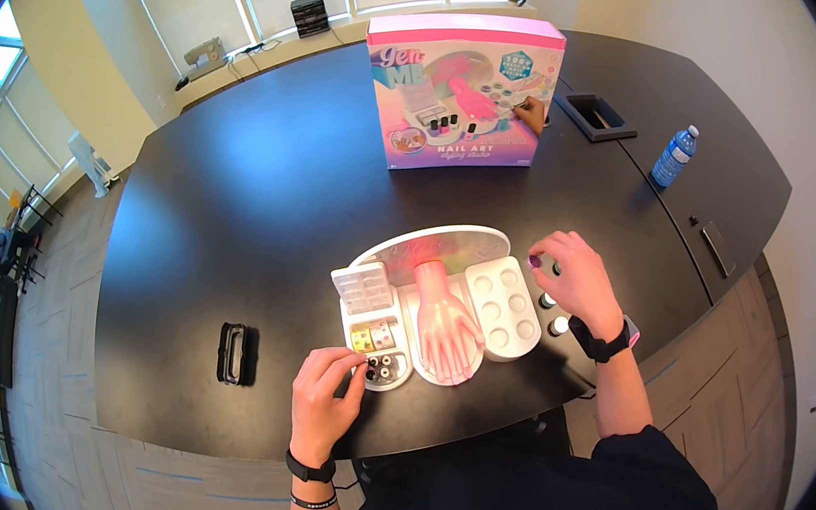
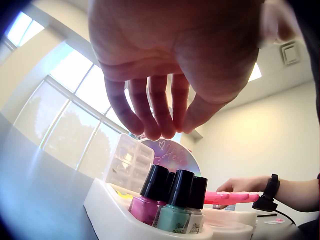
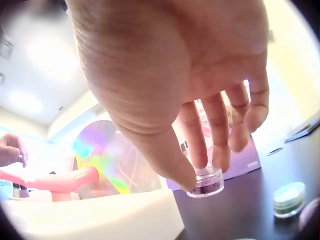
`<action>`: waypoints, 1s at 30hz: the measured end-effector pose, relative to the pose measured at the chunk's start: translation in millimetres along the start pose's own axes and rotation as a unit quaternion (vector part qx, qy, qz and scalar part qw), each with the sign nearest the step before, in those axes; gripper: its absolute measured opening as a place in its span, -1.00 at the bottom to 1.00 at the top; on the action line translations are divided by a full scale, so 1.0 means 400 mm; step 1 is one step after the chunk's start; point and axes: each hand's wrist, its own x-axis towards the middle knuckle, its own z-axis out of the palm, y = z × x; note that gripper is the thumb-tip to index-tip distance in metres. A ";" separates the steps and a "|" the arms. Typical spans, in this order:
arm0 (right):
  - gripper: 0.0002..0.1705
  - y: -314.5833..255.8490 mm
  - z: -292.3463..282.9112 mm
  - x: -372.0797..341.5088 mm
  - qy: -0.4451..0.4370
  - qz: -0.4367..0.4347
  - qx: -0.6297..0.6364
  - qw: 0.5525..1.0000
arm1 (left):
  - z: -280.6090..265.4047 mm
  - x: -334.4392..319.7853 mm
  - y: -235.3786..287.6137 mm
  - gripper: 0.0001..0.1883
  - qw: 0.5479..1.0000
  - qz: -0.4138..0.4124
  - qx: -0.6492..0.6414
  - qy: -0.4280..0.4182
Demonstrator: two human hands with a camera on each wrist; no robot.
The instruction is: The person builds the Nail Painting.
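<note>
My right hand point(image 1: 577, 281) pinches a small clear jar of purple glitter point(image 3: 206, 182) between thumb and fingertips, beside the white tray. Over the tray's left front compartment hangs my left hand point(image 1: 325, 395), its fingers loosely bent and nothing visible in them. Below those fingers stand black-capped polish bottles, among them a pink one point(image 2: 144, 209) and a teal one point(image 2: 173, 218). A pink model hand point(image 1: 446, 326) lies palm down in the middle of the white station, in front of a shiny rounded back panel point(image 2: 172, 156).
Right of the model hand is a white palette with round wells point(image 1: 501, 295). A green-filled jar point(image 3: 289, 200) sits near my right hand. Farther back stand a nail art box point(image 1: 466, 97) and a water bottle point(image 1: 676, 157). A black frame-like object point(image 1: 233, 353) lies left.
</note>
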 end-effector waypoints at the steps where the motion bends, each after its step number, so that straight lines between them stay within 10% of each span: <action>1: -0.88 -0.015 -0.002 0.002 0.007 -0.013 0.018 1.000 | 0.000 -0.001 0.000 -0.82 1.000 0.000 0.000 0.000; 30: -0.75 -0.070 0.126 0.016 -0.050 -0.099 0.022 0.994 | -0.014 -0.021 -0.017 -0.81 1.000 -0.014 0.010 0.013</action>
